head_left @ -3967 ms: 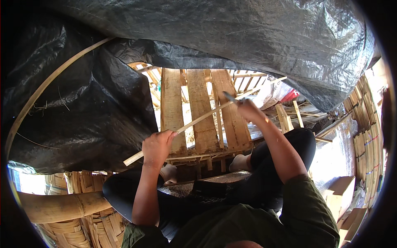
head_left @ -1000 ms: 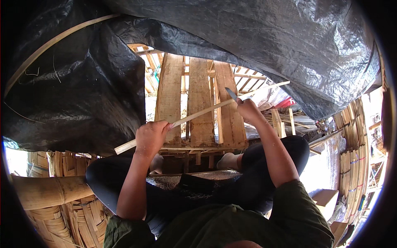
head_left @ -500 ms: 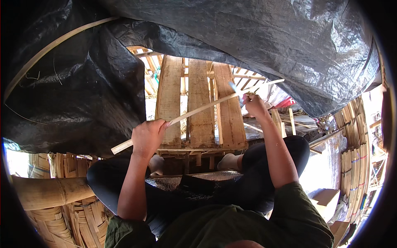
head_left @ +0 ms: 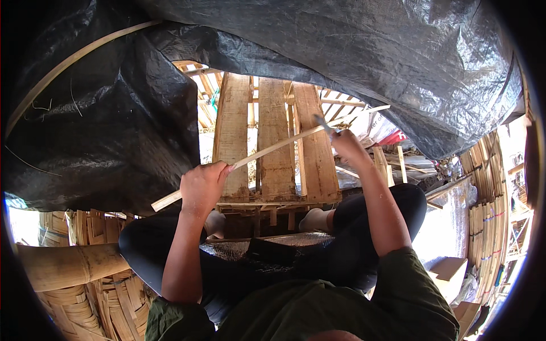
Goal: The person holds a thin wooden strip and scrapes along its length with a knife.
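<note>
A long pale bamboo strip point(head_left: 273, 146) slants across the middle, its near end low on the left and its far end high on the right. My left hand point(head_left: 202, 181) is closed around it toward the near end. My right hand point(head_left: 348, 145) grips a knife point(head_left: 322, 121), whose short grey blade points up and left against the strip near its far end. The handle is hidden inside my fist. Beneath the strip lie several rough wooden planks point(head_left: 273, 125), side by side with gaps between them.
Black plastic sheeting point(head_left: 114, 119) hangs at the left and over the top. A thick bamboo pole point(head_left: 74, 266) lies at lower left beside woven bamboo point(head_left: 108, 307). Bundled bamboo slats point(head_left: 489, 238) stand at the right, near a cardboard box point(head_left: 448, 270). My knees flank the planks.
My right hand has turned and shifted slightly, and the knife blade, blurred before, shows more clearly on the strip. My left hand keeps its hold almost unmoved.
</note>
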Demonstrator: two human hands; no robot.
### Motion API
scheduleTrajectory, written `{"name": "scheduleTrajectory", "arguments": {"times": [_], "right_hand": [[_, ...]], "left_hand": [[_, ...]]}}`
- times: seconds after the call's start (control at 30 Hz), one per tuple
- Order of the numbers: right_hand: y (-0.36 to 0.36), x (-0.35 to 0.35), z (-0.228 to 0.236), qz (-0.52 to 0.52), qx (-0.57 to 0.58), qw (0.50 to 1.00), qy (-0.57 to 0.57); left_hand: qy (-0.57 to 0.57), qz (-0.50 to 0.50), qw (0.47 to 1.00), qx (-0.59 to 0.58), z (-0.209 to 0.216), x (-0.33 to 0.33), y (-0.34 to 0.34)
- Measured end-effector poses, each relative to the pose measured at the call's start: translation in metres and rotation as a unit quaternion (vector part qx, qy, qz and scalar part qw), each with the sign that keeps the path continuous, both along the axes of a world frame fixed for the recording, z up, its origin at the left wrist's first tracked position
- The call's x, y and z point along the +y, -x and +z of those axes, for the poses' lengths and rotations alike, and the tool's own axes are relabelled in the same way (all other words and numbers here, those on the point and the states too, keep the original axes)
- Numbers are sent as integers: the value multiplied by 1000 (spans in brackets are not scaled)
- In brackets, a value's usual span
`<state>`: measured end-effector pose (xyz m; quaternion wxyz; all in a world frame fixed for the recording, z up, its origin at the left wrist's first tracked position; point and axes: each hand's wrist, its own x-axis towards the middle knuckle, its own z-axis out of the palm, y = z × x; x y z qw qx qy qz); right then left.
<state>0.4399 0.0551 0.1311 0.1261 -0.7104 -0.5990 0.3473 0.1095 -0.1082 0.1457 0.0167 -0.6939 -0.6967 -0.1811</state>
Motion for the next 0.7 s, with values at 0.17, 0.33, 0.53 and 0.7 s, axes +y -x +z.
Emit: {"name": "scheduleTrajectory", "arguments": {"times": [0.17,0.33,0.53,0.7], "right_hand": [[-11,9,-15,-20,-83,995,-54],[-12,14,-15,-6,-84,994,-66],[-28,25,-16,9,-93,995,-44],[-36,26,-12,4,-95,995,-36]], "left_hand": [[0,-8,1000,0,-1,2,-7],[10,-50,995,-87,10,8,-4],[44,-15,997,-64,37,6,8],[77,11,993,-91,43,-3,-4]]}}
